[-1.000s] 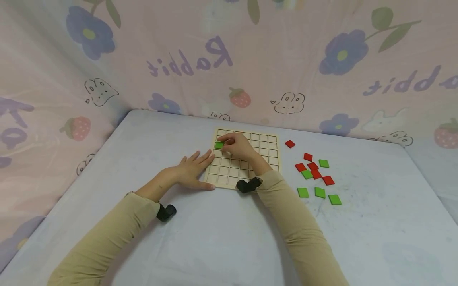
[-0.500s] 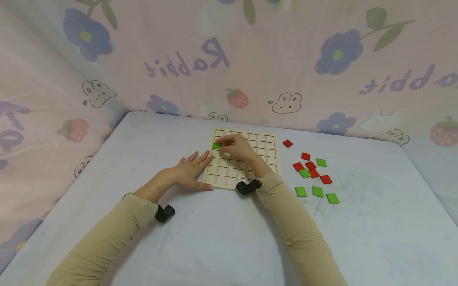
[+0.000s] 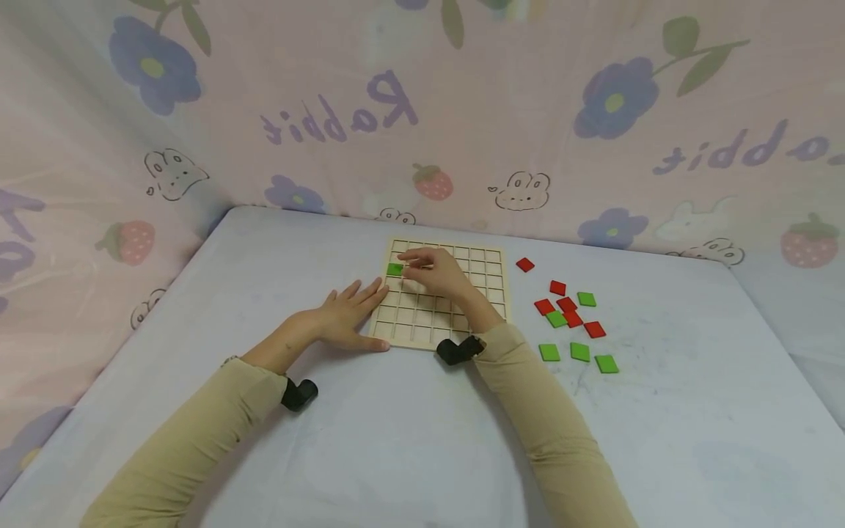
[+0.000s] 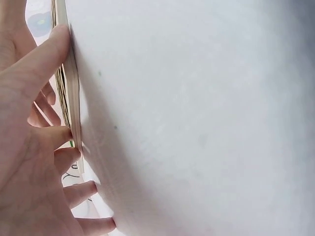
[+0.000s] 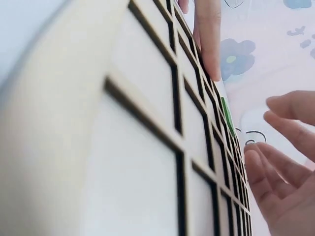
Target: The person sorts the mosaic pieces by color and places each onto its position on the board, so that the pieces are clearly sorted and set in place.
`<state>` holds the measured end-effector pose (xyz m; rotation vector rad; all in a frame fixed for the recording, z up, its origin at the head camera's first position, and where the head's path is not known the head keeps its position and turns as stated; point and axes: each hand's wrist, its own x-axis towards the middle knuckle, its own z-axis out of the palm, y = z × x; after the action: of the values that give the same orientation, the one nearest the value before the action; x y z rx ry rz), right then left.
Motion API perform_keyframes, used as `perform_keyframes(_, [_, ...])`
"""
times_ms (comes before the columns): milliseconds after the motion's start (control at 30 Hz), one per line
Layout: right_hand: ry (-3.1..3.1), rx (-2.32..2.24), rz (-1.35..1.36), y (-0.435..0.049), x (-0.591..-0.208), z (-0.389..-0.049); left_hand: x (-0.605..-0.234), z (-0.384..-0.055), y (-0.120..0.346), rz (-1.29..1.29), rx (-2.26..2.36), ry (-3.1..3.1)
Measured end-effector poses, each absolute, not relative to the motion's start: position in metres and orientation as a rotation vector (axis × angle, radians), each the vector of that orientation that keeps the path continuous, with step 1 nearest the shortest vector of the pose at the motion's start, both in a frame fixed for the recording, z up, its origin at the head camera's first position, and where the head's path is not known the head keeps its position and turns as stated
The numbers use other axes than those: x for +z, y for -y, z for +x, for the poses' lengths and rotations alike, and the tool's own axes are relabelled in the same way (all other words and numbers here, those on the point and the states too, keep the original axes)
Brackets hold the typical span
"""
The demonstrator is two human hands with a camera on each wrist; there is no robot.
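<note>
A pale wooden board point(image 3: 436, 346) with a square grid lies on the table. One green square tile point(image 3: 394, 269) sits in a cell of its left column, towards the far end; in the right wrist view the same green tile point(image 5: 227, 116) shows as a thin strip. My right hand point(image 3: 439, 273) hovers over the board just right of this tile, with nothing between thumb and fingers, which stand apart from the grid in the right wrist view. My left hand point(image 3: 343, 323) is spread flat at the board's left side, thumb and index finger touching its edge.
Several loose red tiles point(image 3: 595, 329) and green tiles point(image 3: 606, 364) lie on the white tabletop point(image 3: 409, 440) right of the board, some overlapping. A patterned curtain point(image 3: 462, 132) rises behind the table and along its left side.
My right hand's fingers have come slightly off the green tile and drawn a little to the right. The left hand stays at the board's edge. The head view has shifted slightly.
</note>
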<state>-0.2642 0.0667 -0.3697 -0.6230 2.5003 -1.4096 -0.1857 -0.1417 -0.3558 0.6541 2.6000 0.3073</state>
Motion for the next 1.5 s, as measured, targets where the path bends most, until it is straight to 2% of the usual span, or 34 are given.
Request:
perform_keyframes(633, [-2.559, -1.513, -0.678, -0.088, -0.364, -0.253, -0.354, -0.185, 0.141, 0.647, 0.325, -2.592])
perform_keyframes(1500, [-2.726, -1.419, -0.603, -0.131, -0.355, -0.242, -0.354, -0.184, 0.141, 0.671, 0.344, -2.596])
